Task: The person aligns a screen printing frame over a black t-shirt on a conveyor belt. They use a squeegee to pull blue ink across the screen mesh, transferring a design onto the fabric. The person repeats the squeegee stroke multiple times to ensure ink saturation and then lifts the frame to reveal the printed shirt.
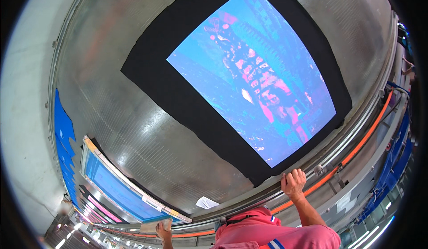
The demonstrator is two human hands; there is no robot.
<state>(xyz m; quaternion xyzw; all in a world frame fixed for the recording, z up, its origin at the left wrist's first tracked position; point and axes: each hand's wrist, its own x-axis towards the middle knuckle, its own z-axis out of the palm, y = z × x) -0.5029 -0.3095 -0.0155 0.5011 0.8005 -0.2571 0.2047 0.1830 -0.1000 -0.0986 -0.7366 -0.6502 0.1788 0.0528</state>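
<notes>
A black fabric panel lies on the long metal table, with a large blue and pink print on it. At the table's near edge, beside the panel's lower corner, my right hand has its fingers curled over the rim. Further left, a printing screen with blue mesh and a pale frame rests on the table. My left hand is closed on a tan wooden-looking block at the screen's near end. Part of that block is hidden by my fingers.
A folded white paper lies near the table's front edge. An orange rail runs along that edge. Blue printed pieces line the far left side. A pale wall or floor strip borders the table beyond.
</notes>
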